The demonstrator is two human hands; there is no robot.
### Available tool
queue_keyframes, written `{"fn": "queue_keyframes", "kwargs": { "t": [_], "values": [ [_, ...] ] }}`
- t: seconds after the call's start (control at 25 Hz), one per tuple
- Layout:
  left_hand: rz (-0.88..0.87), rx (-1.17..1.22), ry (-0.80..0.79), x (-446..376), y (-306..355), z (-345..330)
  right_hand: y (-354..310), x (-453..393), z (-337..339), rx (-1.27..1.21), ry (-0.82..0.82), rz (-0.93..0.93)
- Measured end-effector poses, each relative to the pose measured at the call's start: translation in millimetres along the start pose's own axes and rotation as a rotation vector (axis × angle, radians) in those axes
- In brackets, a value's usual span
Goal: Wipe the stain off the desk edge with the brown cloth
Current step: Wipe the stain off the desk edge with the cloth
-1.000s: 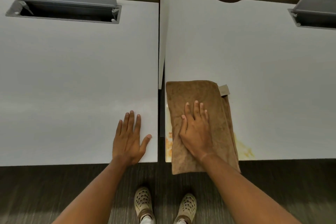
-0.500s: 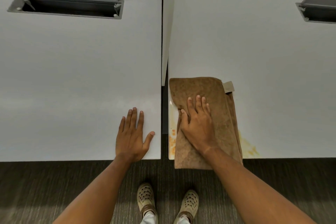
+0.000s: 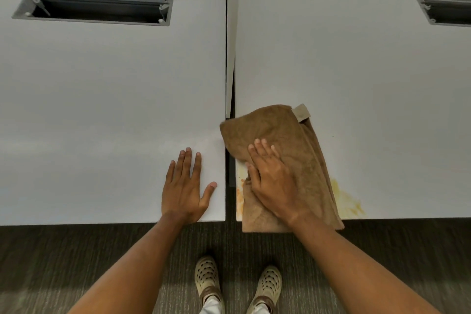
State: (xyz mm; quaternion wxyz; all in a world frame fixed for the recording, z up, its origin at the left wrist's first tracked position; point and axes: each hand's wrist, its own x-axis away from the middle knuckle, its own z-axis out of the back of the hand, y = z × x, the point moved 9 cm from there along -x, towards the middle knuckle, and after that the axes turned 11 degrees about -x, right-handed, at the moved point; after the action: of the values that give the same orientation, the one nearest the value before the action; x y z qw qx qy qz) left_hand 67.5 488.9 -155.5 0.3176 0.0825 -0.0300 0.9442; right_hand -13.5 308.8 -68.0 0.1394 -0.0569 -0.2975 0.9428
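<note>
White tables (image 3: 356, 79) side by side, narrow gap between, carpet below. Right hand (image 3: 274, 181) flat, fingers spread, pressing brown cloth (image 3: 293, 140) at near-left corner; cloth long axis runs front-back, overhangs front edge. Stain (image 3: 349, 204) shows just right of cloth, orange flecks (image 3: 239, 194) left. Left hand (image 3: 184, 188) splayed, bracing left table. Open room rightward.

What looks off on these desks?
Yellow-orange stain smeared on the right desk near its front edge, with orange specks at the left corner. The brown cloth under the right hand lies skewed, overhanging the edge.
</note>
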Motion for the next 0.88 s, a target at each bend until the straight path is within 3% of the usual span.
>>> {"fn": "queue_keyframes", "kwargs": {
  "t": [0.12, 0.2, 0.32, 0.72, 0.88],
  "values": [
    [0.001, -0.011, -0.014, -1.3, -2.1, 0.4, 22.9, 23.5, 18.6, 0.104, 0.043, -0.064],
    [-0.002, -0.008, -0.007, -1.5, -1.3, 1.3, 56.6, 26.9, 44.8, 0.223, 0.115, -0.239],
    [0.001, -0.001, 0.005, 0.3, -0.6, -0.1, 86.8, 19.9, 63.3, 0.207, 0.168, -0.438],
    [-0.004, -0.011, 0.042, -1.3, -3.4, -1.9, 37.3, 24.7, 35.1, 0.16, 0.126, -0.172],
    [-0.012, -0.012, 0.019, -0.8, -3.0, -2.5, 60.8, 65.1, 49.0, 0.221, 0.105, -0.162]
  ]
}}
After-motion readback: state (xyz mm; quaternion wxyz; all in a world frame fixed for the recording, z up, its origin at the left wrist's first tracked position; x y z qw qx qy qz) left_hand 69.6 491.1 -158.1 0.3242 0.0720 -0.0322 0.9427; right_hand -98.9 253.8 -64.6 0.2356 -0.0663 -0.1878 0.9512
